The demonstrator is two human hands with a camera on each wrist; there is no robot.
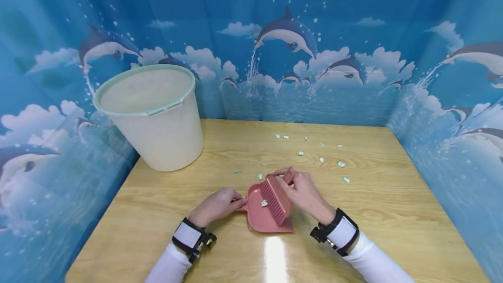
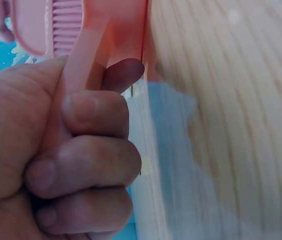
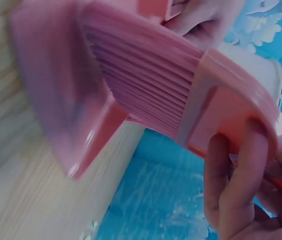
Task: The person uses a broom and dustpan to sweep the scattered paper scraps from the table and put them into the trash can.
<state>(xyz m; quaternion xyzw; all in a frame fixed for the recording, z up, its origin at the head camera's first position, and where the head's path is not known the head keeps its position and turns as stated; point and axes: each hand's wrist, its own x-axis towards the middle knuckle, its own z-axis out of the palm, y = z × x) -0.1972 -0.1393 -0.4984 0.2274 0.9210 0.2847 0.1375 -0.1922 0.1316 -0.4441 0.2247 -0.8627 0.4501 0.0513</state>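
1. Hands are working together near the middle of the tabletop's front half, each wearing a black and white wrist strap over a white sleeve.
2. The left hand (image 1: 217, 205) is gripping the dustpan (image 1: 264, 213) by its short handle; in the left wrist view its fingers (image 2: 88, 150) are curling tightly round the pink handle, thumb on top.
3. The dustpan is lying flat on the tabletop (image 1: 373, 213), its mouth pointing toward the front edge and its handle toward the left.
4. The right hand (image 1: 302, 191) is holding the brush (image 1: 275, 198), fingers wrapped round the brush's back, as the right wrist view shows with two fingers (image 3: 231, 185) hooking over its rim.
5. The brush is sitting over the dustpan with its bristles facing down and left into the pan, leaning against the pan's right side.
6. One scrap (image 1: 264, 203) is lying inside the dustpan, just beside the bristles.
7. More scraps (image 1: 321, 160) are lying scattered on the tabletop beyond the hands, spreading toward the back edge and to the right; two are lying just behind the dustpan on its left.
8. A bucket (image 1: 153, 117) is standing upright at the back left corner, well apart from the hands, its rim pale green.
9. Blue dolphin curtains (image 1: 291, 34) are hanging round the back and both sides of the tabletop.
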